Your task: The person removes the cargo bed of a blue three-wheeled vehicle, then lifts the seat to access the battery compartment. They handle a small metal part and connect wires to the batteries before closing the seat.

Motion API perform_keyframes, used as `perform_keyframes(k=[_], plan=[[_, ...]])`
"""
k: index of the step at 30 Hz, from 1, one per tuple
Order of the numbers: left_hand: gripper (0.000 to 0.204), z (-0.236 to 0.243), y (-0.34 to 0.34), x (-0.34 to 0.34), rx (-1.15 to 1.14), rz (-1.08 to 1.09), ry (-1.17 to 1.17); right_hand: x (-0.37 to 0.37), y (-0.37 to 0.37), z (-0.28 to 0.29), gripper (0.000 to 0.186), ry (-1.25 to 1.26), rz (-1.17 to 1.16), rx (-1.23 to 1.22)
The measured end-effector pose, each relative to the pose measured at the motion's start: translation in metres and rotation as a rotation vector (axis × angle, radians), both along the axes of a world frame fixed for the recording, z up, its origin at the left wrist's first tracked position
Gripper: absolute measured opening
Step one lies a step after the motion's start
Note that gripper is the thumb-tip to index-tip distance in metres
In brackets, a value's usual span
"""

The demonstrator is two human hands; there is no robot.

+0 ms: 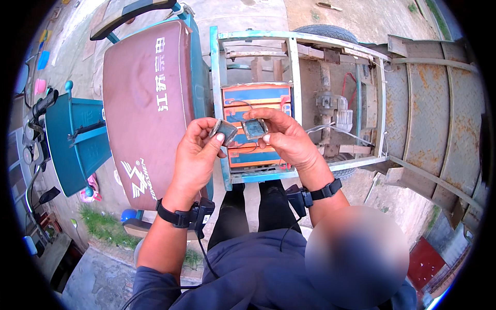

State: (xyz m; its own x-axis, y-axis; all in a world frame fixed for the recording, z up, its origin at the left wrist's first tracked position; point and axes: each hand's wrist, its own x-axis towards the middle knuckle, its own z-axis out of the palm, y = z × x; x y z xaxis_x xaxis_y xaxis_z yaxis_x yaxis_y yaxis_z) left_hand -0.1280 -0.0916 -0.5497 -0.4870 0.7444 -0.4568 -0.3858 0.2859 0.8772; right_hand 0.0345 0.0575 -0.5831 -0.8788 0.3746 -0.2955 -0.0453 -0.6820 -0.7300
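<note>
My left hand [195, 150] pinches a small, worn, dark grey square piece [226, 131] with raised edges between thumb and fingers. Close beside it, my right hand [293, 143] grips a second shallow square piece [254, 128], whose hollow side faces up. The two pieces look like caps or covers, but their exact kind I cannot tell. Both are held over a row of blue and orange batteries [258, 95] with dark wires on top. These batteries sit inside a teal metal vehicle frame [296, 72].
A brown padded seat [147, 103] stands left of the frame, with handlebars [44, 103] beyond it. At right lie an axle motor [341, 116] and a rusty cargo bed [423, 108]. A black tyre [326, 32] shows at the far side. Straps with devices circle both my wrists.
</note>
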Motion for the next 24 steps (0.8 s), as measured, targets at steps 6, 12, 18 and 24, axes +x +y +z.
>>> perform_keyframes(k=[6, 12, 18, 24], plan=[[0.022, 0.003, -0.008, 0.010, -0.008, 0.045, -0.039, 0.008, -0.008, 0.001, 0.042, -0.038, 0.005, 0.052], [0.023, 0.008, -0.010, 0.018, -0.041, 0.061, -0.069, 0.011, -0.017, 0.003, 0.033, -0.174, 0.040, 0.079], [0.024, 0.000, -0.012, 0.028, -0.049, 0.015, -0.032, 0.007, -0.035, -0.006, 0.032, -0.238, 0.070, 0.113], [0.025, 0.000, -0.018, 0.036, -0.043, -0.027, 0.002, 0.004, -0.043, -0.012, 0.021, -0.277, 0.025, 0.180]])
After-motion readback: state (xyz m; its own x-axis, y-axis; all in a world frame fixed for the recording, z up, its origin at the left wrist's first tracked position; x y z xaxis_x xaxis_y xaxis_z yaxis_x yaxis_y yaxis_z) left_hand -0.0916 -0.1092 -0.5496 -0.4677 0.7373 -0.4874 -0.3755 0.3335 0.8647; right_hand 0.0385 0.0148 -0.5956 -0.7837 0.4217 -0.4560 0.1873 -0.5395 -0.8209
